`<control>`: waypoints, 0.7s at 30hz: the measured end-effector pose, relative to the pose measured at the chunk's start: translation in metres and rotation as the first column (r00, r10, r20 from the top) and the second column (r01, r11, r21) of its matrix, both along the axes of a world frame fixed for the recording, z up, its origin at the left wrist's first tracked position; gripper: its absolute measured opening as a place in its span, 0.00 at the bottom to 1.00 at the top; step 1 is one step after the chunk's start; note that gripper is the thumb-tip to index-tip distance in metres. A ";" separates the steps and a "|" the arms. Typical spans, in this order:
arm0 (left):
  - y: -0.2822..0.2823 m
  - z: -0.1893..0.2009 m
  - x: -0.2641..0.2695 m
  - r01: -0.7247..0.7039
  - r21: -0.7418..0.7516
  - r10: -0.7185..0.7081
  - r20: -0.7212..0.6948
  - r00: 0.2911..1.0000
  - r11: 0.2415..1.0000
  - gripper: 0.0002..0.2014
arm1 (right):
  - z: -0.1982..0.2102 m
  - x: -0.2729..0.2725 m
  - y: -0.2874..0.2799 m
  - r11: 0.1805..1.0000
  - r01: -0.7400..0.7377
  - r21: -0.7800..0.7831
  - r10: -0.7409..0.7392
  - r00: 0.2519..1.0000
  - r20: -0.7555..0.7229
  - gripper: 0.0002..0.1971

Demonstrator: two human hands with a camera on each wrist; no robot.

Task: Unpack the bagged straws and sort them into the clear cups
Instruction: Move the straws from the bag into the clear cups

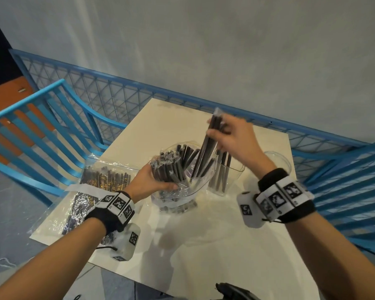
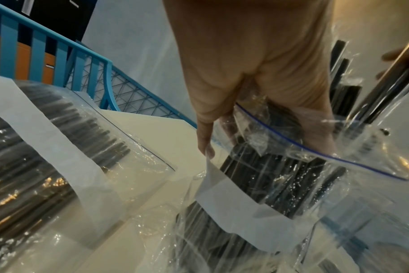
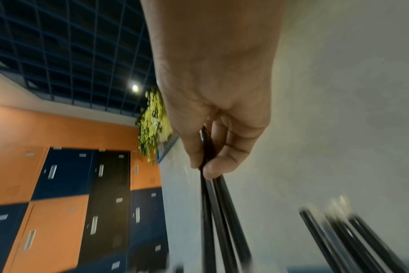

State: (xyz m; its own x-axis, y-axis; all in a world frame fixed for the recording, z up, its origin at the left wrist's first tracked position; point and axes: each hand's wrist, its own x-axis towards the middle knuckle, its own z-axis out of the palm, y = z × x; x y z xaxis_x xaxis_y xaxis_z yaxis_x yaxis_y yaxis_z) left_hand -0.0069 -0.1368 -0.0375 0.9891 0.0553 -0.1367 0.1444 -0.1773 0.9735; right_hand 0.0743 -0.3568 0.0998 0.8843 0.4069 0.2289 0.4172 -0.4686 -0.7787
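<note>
An open zip bag of black straws [image 1: 173,169] stands upright in the middle of the cream table [image 1: 204,245]. My left hand [image 1: 147,182] grips its side, fingers curled round the plastic [image 2: 264,129]. My right hand [image 1: 227,135] pinches a small bunch of black straws [image 1: 208,148] above the bag's mouth, lower ends still inside the bag; the pinch shows in the right wrist view [image 3: 210,166]. A clear cup with several black straws [image 1: 223,176] stands just right of the bag. Another clear cup [image 1: 279,161] is further right, partly hidden by my wrist.
Two more clear bags of straws [image 1: 104,178] lie flat at the table's left edge. Blue slatted chairs [image 1: 30,137] stand left and right of the table. A blue mesh railing [image 1: 117,96] runs behind it along a pale wall.
</note>
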 end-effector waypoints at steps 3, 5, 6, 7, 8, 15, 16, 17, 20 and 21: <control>0.000 -0.001 0.001 -0.010 -0.017 0.010 -0.001 1.000 1.000 0.33 | 0.045 0.009 -0.020 0.995 0.034 0.094 -0.039 0.998 0.056 0.12; 0.001 -0.002 0.001 -0.010 -0.022 0.010 0.000 1.000 1.000 0.35 | 0.074 0.014 -0.036 0.982 0.052 0.183 -0.072 0.992 0.104 0.12; 0.002 -0.003 0.002 -0.012 -0.022 0.012 0.000 1.000 1.000 0.36 | 0.086 0.017 -0.044 0.970 0.058 0.237 -0.091 0.987 0.131 0.12; 0.002 -0.005 0.003 -0.015 -0.019 0.015 -0.005 1.000 1.000 0.37 | 0.097 0.020 -0.052 0.957 0.061 0.284 -0.111 0.981 0.161 0.13; 0.003 -0.006 0.004 -0.019 -0.017 0.019 -0.012 1.000 1.000 0.37 | 0.104 0.024 -0.058 0.947 0.066 0.313 -0.131 0.973 0.191 0.13; 0.002 -0.008 0.005 -0.034 0.000 0.034 -0.024 0.999 0.999 0.38 | 0.038 0.058 -0.051 0.977 0.210 0.023 -0.211 0.968 0.133 0.10; 0.002 -0.008 0.004 -0.036 0.001 0.036 -0.025 0.999 0.999 0.38 | 0.018 0.060 -0.046 0.977 0.208 -0.036 -0.204 0.975 0.091 0.09; 0.002 -0.008 0.004 -0.035 0.001 0.035 -0.023 0.999 0.999 0.39 | -0.001 0.061 -0.040 0.974 0.206 -0.090 -0.202 0.978 0.057 0.09; 0.001 -0.008 0.004 -0.036 0.010 0.036 -0.025 0.999 0.999 0.38 | -0.048 0.064 -0.027 0.953 0.231 -0.193 -0.240 0.970 -0.024 0.09; 0.001 -0.008 0.004 -0.039 0.010 0.040 -0.026 0.999 0.999 0.38 | -0.059 0.065 -0.024 0.948 0.236 -0.212 -0.251 0.967 -0.046 0.10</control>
State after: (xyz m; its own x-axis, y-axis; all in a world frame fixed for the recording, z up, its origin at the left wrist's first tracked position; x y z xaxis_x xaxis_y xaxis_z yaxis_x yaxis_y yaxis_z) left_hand -0.0031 -0.1356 -0.0450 0.9822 0.0955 -0.1615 0.1766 -0.1802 0.9676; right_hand 0.1393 -0.3811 0.0412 0.9733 0.2084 0.0962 0.2172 -0.7005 -0.6799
